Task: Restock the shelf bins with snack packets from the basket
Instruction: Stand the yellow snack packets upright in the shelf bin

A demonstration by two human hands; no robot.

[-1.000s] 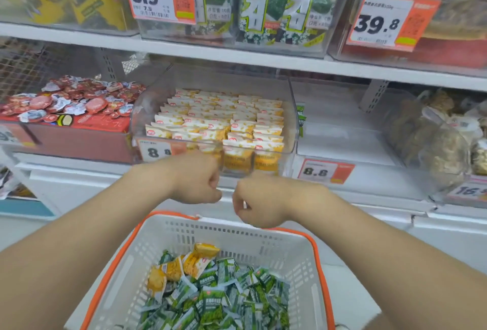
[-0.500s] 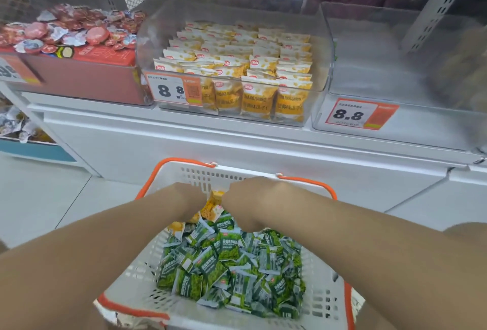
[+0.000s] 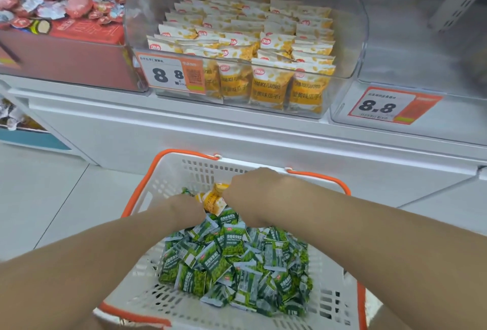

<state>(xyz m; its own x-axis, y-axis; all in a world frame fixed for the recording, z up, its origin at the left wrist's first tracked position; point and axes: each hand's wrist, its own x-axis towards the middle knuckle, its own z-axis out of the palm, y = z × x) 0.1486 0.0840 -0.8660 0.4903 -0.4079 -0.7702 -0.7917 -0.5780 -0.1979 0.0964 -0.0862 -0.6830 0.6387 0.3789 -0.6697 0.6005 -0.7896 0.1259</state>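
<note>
Nearest, green packets (image 3: 232,263) heap the basket (image 3: 195,171). Beyond them, a yellow packet (image 3: 214,202) lies tilted between left hand (image 3: 184,209) and right hand (image 3: 254,194), touching both. Fingers curl under, so I cannot tell the grip. Farther, straight ahead and higher, sits the yellow bin (image 3: 358,34).

"8 8" on the orange price tag (image 3: 171,74) fronting the middle bin (image 3: 353,39); "CRAB ROE FLAVORED" on its yellow packets (image 3: 266,86); "8.8" on the right-hand tag (image 3: 382,107).
</note>
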